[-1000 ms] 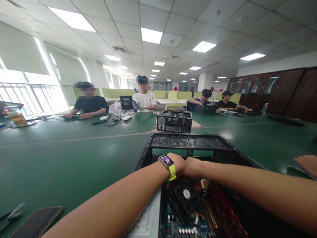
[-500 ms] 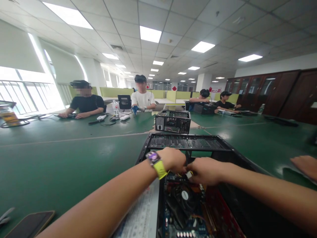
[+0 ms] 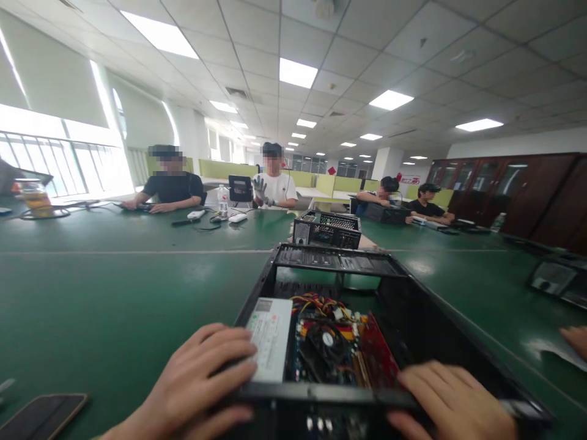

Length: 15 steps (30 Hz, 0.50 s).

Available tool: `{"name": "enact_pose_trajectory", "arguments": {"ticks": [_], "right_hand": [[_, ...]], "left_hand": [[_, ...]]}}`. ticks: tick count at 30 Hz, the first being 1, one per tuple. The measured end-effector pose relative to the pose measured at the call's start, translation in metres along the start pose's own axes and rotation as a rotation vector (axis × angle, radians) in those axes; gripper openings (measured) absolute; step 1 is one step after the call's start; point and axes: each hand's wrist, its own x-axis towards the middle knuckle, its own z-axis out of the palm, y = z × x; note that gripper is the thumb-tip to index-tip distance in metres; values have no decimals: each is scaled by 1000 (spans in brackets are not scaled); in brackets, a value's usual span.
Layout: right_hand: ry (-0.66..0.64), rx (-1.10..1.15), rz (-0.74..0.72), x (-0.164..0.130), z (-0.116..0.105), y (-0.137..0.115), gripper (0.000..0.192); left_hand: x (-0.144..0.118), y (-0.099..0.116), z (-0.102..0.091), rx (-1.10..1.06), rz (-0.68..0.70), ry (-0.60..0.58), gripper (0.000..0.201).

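Observation:
An open black computer case point(image 3: 415, 327) lies on the green table in front of me. Inside it I see a grey power supply point(image 3: 270, 339), a motherboard with a fan point(image 3: 328, 345), a red card point(image 3: 380, 354) and a bundle of coloured wires point(image 3: 321, 304). My left hand point(image 3: 202, 385) rests on the near left corner of the case, fingers over the power supply's edge. My right hand point(image 3: 452, 403) grips the near right rim of the case.
A dark phone point(image 3: 41, 415) lies at the near left. A second open case point(image 3: 328, 229) stands behind mine. Several people sit at the far side of the table point(image 3: 114, 287). Another person's hand point(image 3: 575, 339) shows at the right edge, beside a dark device point(image 3: 553, 278).
Both my hands have come out of the inside of the case and back to its near rim. The wires and fan they covered are now in view.

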Motion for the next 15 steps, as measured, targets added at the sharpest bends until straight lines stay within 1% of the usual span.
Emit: {"name": "enact_pose_trajectory", "arguments": {"ticks": [1, 2, 4, 5, 6, 7, 8, 9, 11, 12, 13, 14, 15], "right_hand": [[-20, -41, -4, 28, -1, -8, 36], [-29, -92, 22, 57, 0, -15, 40], [12, -144, 127, 114, 10, -29, 45], [53, -145, 196, 139, 19, -35, 46], [87, -136, 249, 161, 30, -41, 45], [119, -124, 291, 178, 41, -47, 45], [148, -116, 323, 191, 53, -53, 44], [172, -114, 340, 199, 64, -58, 44], [212, -123, 353, 206, 85, -60, 44], [231, -132, 356, 207, 93, -57, 45], [245, -142, 350, 209, 99, -51, 45], [250, -147, 345, 214, 103, -42, 46], [241, -144, 349, 223, 105, -31, 45]], "left_hand": [[18, -15, 5, 34, -10, 34, 29], [34, -28, 12, 96, -58, 80, 30], [59, -44, 33, 247, -239, 174, 37], [66, -46, 44, 299, -327, 196, 43], [69, -43, 55, 322, -384, 186, 49], [65, -39, 66, 315, -407, 134, 54], [56, -33, 75, 288, -398, 42, 59], [42, -27, 83, 251, -362, -62, 64], [-2, -21, 91, 193, -292, -230, 72], [-28, -20, 91, 177, -265, -273, 74], [-55, -20, 88, 177, -255, -286, 72], [-82, -20, 82, 195, -272, -275, 65], [-106, -19, 73, 228, -318, -255, 54]]}}
